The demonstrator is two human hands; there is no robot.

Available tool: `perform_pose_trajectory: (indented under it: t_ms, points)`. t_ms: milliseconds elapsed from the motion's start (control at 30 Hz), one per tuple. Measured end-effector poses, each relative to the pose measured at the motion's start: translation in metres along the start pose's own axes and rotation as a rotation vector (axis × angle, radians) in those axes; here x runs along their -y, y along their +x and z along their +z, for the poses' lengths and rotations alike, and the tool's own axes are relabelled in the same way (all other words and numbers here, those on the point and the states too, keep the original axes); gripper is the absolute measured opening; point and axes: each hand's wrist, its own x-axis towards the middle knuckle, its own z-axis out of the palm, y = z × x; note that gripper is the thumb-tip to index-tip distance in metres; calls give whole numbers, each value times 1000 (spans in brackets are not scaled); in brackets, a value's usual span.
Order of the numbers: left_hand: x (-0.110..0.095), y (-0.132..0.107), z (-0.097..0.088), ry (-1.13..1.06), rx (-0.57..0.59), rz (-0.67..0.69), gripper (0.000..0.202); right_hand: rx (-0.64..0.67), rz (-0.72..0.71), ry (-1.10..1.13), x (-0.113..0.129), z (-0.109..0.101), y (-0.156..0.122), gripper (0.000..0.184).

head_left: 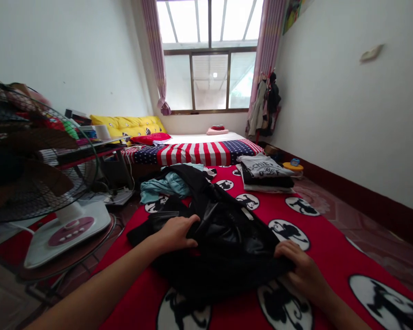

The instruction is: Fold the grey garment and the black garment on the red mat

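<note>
A black garment point(227, 229) with shiny, leather-like panels is spread in loose folds on the red blanket point(330, 247), and a small white label shows near its right edge. My right hand point(298, 263) pinches the garment's right edge, its fingers curled over the cloth. On the garment's left part rests my left hand point(175, 234), thumb and forefinger apart; its other fingers are partly hidden. Light blue clothing point(168, 183) lies crumpled just behind the garment. To the right rear is a stack of folded clothes point(265, 174), with a grey printed shirt on top.
An electric fan point(69, 224) stands close on the left, beside a cluttered desk point(99, 149). Behind the red blanket is a bed point(199, 153) with a striped and starred cover. A yellow stool point(292, 167) sits by the right wall, near hanging coats point(261, 105).
</note>
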Motion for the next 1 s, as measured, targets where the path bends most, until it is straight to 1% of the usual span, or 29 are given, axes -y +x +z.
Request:
perform_pose_trajectory:
  t_ms: [67, 167, 200, 233, 267, 300, 333, 367, 400, 433, 467, 500, 533, 567, 600, 667, 700, 733, 767, 800, 833, 867, 900, 933, 1000]
  points:
    - [-7, -22, -21, -71, 175, 47, 69, -6, -3, 11, 1, -1, 0, 27]
    - [-8, -44, -64, -249, 485, 116, 63, -7, -11, 13, 2, -1, 0, 27]
    - [-6, -46, -79, -288, 549, 136, 60, -4, -11, 9, 2, 0, 0, 26]
    - [-3, -46, -94, -308, 561, 158, 56, -3, -10, 5, 1, 0, 0, 26]
    - [0, -41, -107, -305, 505, 181, 52, -3, -11, -1, 1, 0, 0, 26]
    - [3, -34, -118, -284, 381, 198, 47, -8, -15, -7, 0, 0, 0, 25]
    - [7, -23, -126, -246, 192, 206, 42, -20, -22, -14, -2, 1, 0, 25]
    - [11, -10, -131, -197, -50, 194, 37, -41, -35, -21, -3, 1, 0, 26]
    - [14, 4, -132, -153, -306, 144, 33, -67, -52, -28, -5, 1, 0, 28]
    - [17, 18, -130, -109, -526, 70, 30, -92, -70, -35, -7, 2, -1, 29]
    - [19, 30, -123, -60, -724, -9, 32, -115, -84, -44, -9, 2, -1, 29]
    - [20, 41, -112, -6, -856, -50, 36, -131, -91, -54, -11, 2, -1, 29]
    - [20, 49, -98, 40, -929, -64, 39, -138, -90, -64, -13, 2, -2, 28]
    - [20, 54, -80, 57, -940, -55, 40, -138, -83, -74, -15, 2, -2, 26]
    - [19, 56, -60, 40, -896, -42, 38, -135, -73, -81, -17, 2, -2, 25]
    - [19, 55, -14, -8, -718, -10, 28, -128, -53, -83, -18, 2, -2, 26]
    - [19, 51, 9, -24, -626, -3, 31, -129, -44, -79, -18, 2, -1, 26]
    - [19, 47, 31, -36, -534, -16, 38, -135, -35, -71, -17, 2, -1, 26]
    - [20, 42, 50, -48, -456, -41, 45, -141, -26, -60, -16, 2, -1, 26]
    - [20, 38, 65, -51, -403, -63, 50, -146, -17, -47, -15, 2, 0, 26]
    - [20, 34, 77, -51, -366, -86, 54, -150, -9, -32, -14, 1, 0, 26]
    - [20, 31, 84, -50, -347, -102, 56, -152, -1, -18, -13, 1, 1, 27]
    - [20, 29, 88, -50, -340, -110, 57, -153, 8, -5, -12, 0, 1, 27]
    - [20, 28, 89, -58, -338, -109, 58, -155, 17, 6, -11, 0, 2, 27]
    - [24, 25, 83, -107, -315, -75, 59, -157, 38, 23, -10, -1, 3, 26]
